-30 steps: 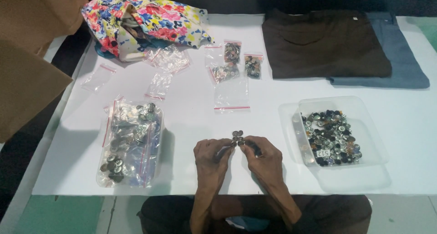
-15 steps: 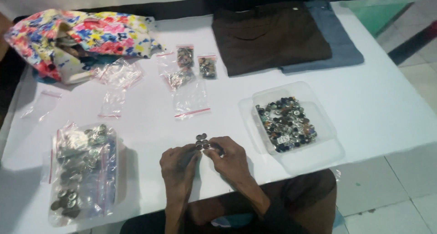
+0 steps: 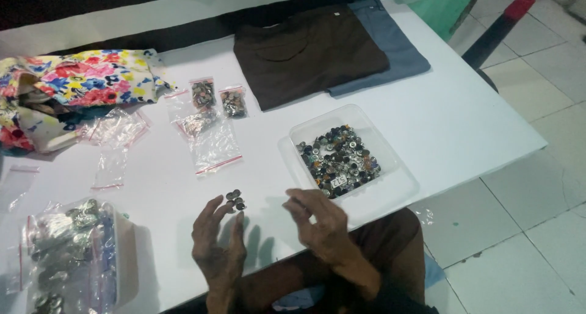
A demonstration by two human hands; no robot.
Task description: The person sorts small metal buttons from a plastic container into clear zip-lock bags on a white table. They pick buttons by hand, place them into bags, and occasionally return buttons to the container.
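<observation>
Head view, low centre: my left hand point(image 3: 218, 244) pinches a small cluster of buttons point(image 3: 235, 200) at its fingertips, above the white table point(image 3: 464, 125). My right hand point(image 3: 317, 219) hovers beside it, fingers loosely curled, seemingly empty. Sorting step, I judge; next calls for a careful pick from the clear tray point(image 3: 372, 131), centre right.

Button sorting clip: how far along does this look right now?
Done: two small filled bags lie sealed beside the brown garment. In hand: the left hand pinches a few buttons; the right hand hovers empty. Left: the clear tray holds many loose buttons, and empty bags wait.
</observation>
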